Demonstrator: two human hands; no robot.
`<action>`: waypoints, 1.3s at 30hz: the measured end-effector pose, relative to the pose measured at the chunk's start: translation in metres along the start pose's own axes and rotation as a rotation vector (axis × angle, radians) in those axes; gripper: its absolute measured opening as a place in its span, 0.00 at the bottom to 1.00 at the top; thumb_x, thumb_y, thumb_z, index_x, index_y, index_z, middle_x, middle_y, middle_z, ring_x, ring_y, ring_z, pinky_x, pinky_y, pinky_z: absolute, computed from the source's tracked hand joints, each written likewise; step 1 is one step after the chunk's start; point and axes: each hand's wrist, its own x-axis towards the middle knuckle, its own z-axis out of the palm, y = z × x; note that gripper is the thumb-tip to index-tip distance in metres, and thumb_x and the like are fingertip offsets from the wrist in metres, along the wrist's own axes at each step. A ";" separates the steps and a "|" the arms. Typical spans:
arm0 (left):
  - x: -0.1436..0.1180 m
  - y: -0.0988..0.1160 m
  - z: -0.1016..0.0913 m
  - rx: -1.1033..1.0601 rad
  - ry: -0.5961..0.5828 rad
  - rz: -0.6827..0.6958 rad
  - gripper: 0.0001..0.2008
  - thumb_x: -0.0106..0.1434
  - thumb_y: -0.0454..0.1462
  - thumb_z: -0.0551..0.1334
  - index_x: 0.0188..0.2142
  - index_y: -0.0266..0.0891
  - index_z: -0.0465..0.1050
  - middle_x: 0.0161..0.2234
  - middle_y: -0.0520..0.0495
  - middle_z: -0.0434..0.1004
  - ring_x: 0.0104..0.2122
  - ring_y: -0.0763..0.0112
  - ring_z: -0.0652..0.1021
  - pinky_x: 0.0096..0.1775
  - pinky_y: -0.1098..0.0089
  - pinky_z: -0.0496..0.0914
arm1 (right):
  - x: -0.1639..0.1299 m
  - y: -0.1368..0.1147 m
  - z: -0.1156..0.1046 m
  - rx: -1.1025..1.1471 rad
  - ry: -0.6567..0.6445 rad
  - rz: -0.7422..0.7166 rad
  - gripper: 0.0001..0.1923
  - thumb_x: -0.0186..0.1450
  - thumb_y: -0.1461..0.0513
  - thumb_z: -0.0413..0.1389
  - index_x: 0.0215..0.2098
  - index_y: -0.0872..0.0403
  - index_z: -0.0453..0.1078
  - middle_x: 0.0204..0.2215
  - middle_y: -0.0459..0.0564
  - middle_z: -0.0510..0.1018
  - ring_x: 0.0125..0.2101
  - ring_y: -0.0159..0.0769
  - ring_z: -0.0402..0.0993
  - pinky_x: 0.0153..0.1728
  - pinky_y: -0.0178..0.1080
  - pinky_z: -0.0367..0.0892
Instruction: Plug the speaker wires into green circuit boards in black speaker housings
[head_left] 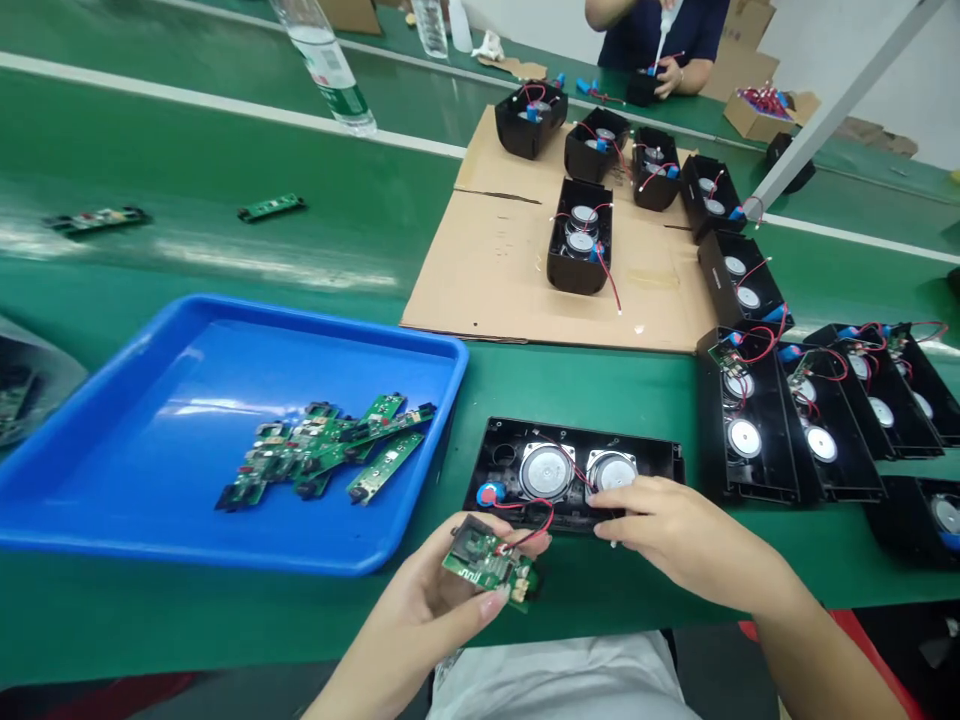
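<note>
In the head view, my left hand (442, 600) grips a green circuit board (487, 565) between thumb and fingers, in front of a black speaker housing (517, 440). A red and black wire (551, 515) runs from this board to a blue cylindrical part (491, 493) at the housing's left end. Two round silver speakers (546, 472) sit inside the housing. My right hand (652, 520) reaches over its near edge beside the right speaker (613, 470), fingers bent together. A tiny white tip shows below them; what they pinch is hidden.
A blue tray (187, 560) with several circuit boards (322, 450) stands left. More housings stand on cardboard (487, 270) and along the right (750, 430). Two boards (271, 207) and a bottle (330, 70) lie beyond the tray. A co-worker (660, 50) works across the table near a post (840, 110).
</note>
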 end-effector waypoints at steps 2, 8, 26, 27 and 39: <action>0.000 0.003 0.013 0.079 0.035 0.039 0.15 0.49 0.41 0.71 0.35 0.41 0.73 0.40 0.43 0.81 0.44 0.56 0.78 0.43 0.65 0.74 | 0.000 0.003 0.004 0.032 -0.011 -0.015 0.10 0.66 0.69 0.51 0.41 0.54 0.72 0.44 0.49 0.76 0.40 0.35 0.72 0.43 0.38 0.67; 0.009 0.007 0.039 0.322 0.135 0.241 0.10 0.55 0.37 0.63 0.39 0.44 0.74 0.41 0.50 0.79 0.43 0.65 0.78 0.42 0.71 0.74 | 0.017 0.002 0.009 0.120 0.190 -0.024 0.13 0.68 0.69 0.47 0.29 0.58 0.70 0.25 0.48 0.74 0.28 0.34 0.67 0.31 0.36 0.66; 0.030 -0.003 0.033 0.286 0.084 0.198 0.15 0.55 0.37 0.64 0.43 0.45 0.75 0.38 0.55 0.82 0.35 0.68 0.81 0.38 0.71 0.78 | 0.042 0.002 0.015 0.381 0.291 0.040 0.07 0.65 0.70 0.53 0.32 0.57 0.72 0.27 0.46 0.76 0.27 0.29 0.70 0.29 0.30 0.65; 0.032 -0.003 0.032 0.272 0.058 0.202 0.14 0.55 0.36 0.64 0.42 0.44 0.76 0.37 0.55 0.82 0.35 0.68 0.81 0.38 0.72 0.78 | 0.044 -0.002 0.017 0.393 0.311 0.060 0.08 0.64 0.70 0.53 0.29 0.57 0.72 0.25 0.46 0.75 0.26 0.29 0.69 0.27 0.30 0.63; 0.034 0.003 0.029 0.135 -0.031 0.129 0.10 0.56 0.34 0.65 0.40 0.43 0.76 0.35 0.55 0.83 0.35 0.69 0.81 0.35 0.75 0.79 | 0.041 -0.005 0.031 0.219 0.420 -0.022 0.10 0.66 0.68 0.49 0.28 0.56 0.68 0.25 0.48 0.73 0.26 0.31 0.66 0.29 0.33 0.63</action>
